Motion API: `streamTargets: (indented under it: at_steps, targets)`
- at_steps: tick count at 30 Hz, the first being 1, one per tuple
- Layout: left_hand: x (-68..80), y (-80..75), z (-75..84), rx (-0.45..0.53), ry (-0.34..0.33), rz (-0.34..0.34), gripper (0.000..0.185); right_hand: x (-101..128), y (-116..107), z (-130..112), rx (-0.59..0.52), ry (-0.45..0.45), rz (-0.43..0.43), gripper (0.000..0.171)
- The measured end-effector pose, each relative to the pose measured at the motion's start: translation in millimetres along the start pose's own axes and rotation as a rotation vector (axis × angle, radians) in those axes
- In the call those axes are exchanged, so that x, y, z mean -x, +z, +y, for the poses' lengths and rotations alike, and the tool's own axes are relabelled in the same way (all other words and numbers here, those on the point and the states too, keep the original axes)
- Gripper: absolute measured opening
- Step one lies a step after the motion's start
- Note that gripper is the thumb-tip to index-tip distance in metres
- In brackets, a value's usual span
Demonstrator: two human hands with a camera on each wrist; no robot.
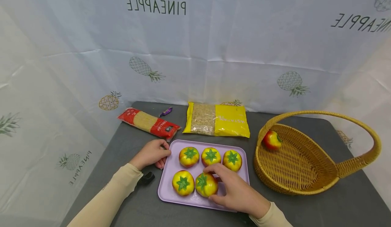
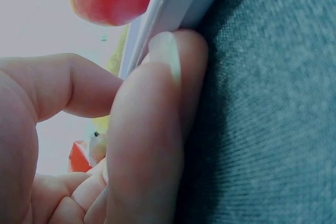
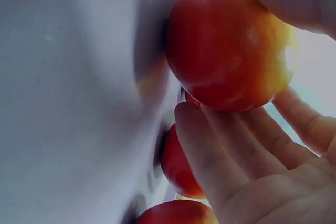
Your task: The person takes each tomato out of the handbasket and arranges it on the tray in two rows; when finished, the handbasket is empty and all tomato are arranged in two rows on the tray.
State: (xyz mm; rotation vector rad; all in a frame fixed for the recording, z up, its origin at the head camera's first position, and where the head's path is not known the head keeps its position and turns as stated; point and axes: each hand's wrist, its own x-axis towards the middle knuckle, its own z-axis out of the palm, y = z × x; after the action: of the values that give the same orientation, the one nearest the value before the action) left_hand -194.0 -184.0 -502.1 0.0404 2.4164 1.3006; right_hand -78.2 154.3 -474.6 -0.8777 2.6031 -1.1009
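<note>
On a lilac tray (image 1: 201,144) sit round red-and-yellow persimmon-like fruits with green star-shaped caps, three along the back and two in front. My right hand (image 1: 235,189) holds the front right fruit (image 1: 206,184) between thumb and fingers; in the right wrist view, this fruit (image 3: 226,45) appears close by the tray surface, the fingers curving along its lower side. At the tray's left edge, my left hand (image 1: 154,153) pinches the rim, and the left wrist view shows the thumb (image 2: 149,129) against the tray's outer wall.
To the right stands a wicker basket (image 1: 259,166) with a tall handle and one similar fruit (image 1: 272,140) inside. Behind the tray lie a red noodle packet (image 1: 149,123), a yellow pasta bag (image 1: 230,121) and a small purple wrapper (image 1: 166,111). A black object (image 1: 147,178) lies beside the left wrist.
</note>
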Motion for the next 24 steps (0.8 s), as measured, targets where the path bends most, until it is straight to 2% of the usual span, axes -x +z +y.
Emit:
streamTargets:
  at_steps: [12,24]
  targets:
    - [0.2,-2.5,0.1,-0.006,0.012,-0.006,0.022,0.1,-3.2,-0.4,0.088,0.011,-0.018,0.074]
    - [-0.5,-1.6,1.0,-0.013,-0.005,-0.012,0.023,-0.5,-5.9,-0.4,0.098,0.044,-0.042,0.075]
